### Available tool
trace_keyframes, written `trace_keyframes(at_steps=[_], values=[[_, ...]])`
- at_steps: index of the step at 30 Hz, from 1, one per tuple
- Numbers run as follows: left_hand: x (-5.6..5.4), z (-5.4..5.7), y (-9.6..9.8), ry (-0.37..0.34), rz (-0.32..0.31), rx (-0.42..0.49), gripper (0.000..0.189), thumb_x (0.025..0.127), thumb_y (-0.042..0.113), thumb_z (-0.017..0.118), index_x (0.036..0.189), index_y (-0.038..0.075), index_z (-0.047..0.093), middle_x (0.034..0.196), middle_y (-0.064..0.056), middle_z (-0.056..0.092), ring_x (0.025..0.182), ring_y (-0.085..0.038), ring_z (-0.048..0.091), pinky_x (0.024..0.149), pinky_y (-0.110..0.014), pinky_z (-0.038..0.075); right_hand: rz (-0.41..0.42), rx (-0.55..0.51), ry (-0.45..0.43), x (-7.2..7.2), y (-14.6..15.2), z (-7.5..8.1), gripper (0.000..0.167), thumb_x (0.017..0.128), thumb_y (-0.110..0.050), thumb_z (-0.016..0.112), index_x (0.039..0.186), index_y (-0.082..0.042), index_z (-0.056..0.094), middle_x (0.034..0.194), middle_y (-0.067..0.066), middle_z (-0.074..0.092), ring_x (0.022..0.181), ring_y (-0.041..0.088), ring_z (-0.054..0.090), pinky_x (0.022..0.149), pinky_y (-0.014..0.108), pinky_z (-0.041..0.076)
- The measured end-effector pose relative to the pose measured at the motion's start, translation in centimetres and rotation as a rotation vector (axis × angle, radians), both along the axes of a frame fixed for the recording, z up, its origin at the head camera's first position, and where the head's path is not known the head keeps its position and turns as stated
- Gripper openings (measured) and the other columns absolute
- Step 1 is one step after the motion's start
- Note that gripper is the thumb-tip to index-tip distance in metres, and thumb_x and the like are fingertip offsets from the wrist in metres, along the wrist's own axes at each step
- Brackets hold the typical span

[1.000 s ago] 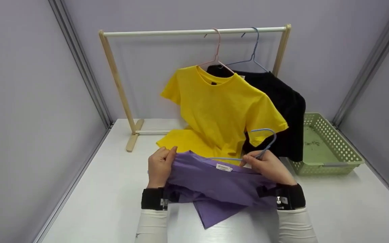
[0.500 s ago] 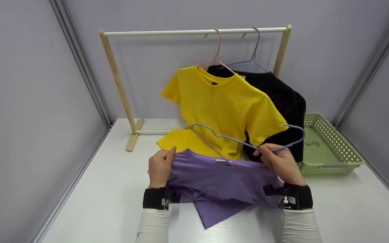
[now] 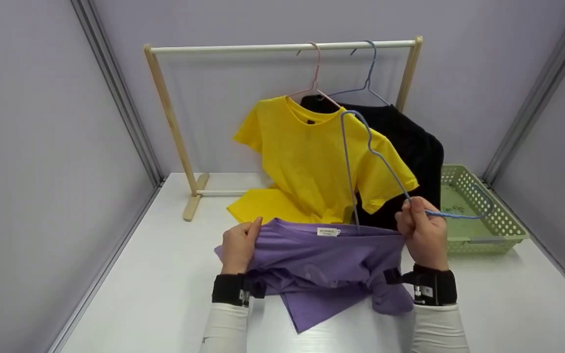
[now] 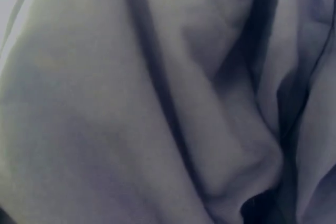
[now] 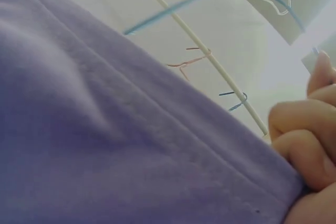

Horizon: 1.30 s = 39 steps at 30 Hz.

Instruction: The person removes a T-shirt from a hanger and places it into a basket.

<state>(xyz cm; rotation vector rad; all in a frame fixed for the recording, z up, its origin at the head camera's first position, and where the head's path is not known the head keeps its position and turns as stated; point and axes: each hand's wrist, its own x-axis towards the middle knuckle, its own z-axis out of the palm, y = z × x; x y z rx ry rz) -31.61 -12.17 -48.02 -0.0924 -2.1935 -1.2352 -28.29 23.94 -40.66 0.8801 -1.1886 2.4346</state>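
A purple T-shirt (image 3: 321, 255) is stretched between my hands, its neckline and white label facing up. On its left side, my left hand (image 3: 238, 247) grips the collar area, thumb on top. My right hand (image 3: 422, 230) holds a blue wire hanger (image 3: 346, 147) near its neck and also pinches the right edge of the neckline. The hanger's hook points right, and one arm rises before the yellow shirt while its lower wire runs down into the neckline. Curled fingers (image 5: 304, 119) show on the collar edge in the right wrist view. Purple cloth fills the left wrist view.
Behind stands a wooden rack with a white rod (image 3: 233, 48). From it hang a yellow T-shirt (image 3: 312, 162) on a pink hanger and a black shirt (image 3: 420, 157) on another blue hanger. A green perforated basket (image 3: 488, 246) stands at the right on the white table (image 3: 155, 284).
The blue hanger has come up out of the purple T-shirt and tilted upright, its hook swinging right. My right hand has moved right and turned; the left hand has shifted slightly.
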Motion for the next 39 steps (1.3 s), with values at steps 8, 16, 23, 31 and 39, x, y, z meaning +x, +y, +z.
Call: trace_keyframes(at_steps=[8, 16, 23, 31, 39], values=[[-0.1, -0.2, -0.1, -0.076, 0.013, -0.027, 0.056, 0.1, 0.032, 0.068, 0.053, 0.018, 0.04, 0.055, 0.01, 0.032, 0.052, -0.01, 0.033, 0.053, -0.024, 0.022, -0.018, -0.32, 0.004, 0.3, -0.1, 0.4, 0.039, 0.113, -0.019, 0.035, 0.085, 0.001, 0.053, 0.061, 0.0, 0.014, 0.048, 0.011, 0.007, 0.046, 0.023, 0.004], [-0.1, -0.3, -0.2, -0.172, 0.052, -0.067, 0.056, 0.101, 0.034, 0.066, 0.053, 0.018, 0.043, 0.057, 0.005, 0.039, 0.055, -0.013, 0.038, 0.053, -0.027, 0.027, 0.133, -0.712, -0.013, 1.1, 0.3, 1.1, 0.052, 0.115, -0.029, 0.016, 0.072, -0.007, 0.035, 0.059, -0.002, 0.014, 0.048, 0.01, 0.007, 0.047, 0.021, 0.003], [0.2, -0.1, 0.1, -0.297, 0.102, -0.12, 0.041, 0.105, 0.037, 0.058, 0.073, 0.012, 0.056, 0.068, -0.002, 0.053, 0.062, -0.019, 0.051, 0.057, -0.031, 0.036, 0.126, -0.753, 0.033, 1.6, -1.2, 1.5, 0.049, 0.115, -0.029, 0.009, 0.07, -0.011, 0.021, 0.06, -0.003, 0.012, 0.048, 0.01, 0.007, 0.049, 0.022, 0.004], [1.8, 2.7, 2.3, -0.003, 0.076, -0.081, 0.022, 0.103, 0.025, 0.064, 0.099, 0.004, 0.06, 0.091, -0.014, 0.059, 0.086, -0.03, 0.057, 0.08, -0.042, 0.046, -0.123, -0.693, -0.051, 1.7, -4.5, 1.4, 0.045, 0.115, -0.026, 0.018, 0.074, -0.012, 0.028, 0.062, -0.001, 0.012, 0.051, 0.011, 0.005, 0.05, 0.023, 0.001], [4.4, 4.3, 8.1, 0.271, -0.401, -0.165, 0.016, 0.097, 0.019, 0.069, 0.104, 0.005, 0.066, 0.095, -0.01, 0.066, 0.091, -0.021, 0.063, 0.079, -0.034, 0.055, -0.102, -0.653, -0.03, 1.8, -7.4, 0.6, 0.04, 0.115, -0.026, 0.017, 0.077, -0.012, 0.019, 0.063, 0.0, 0.011, 0.051, 0.012, 0.006, 0.049, 0.023, 0.002]])
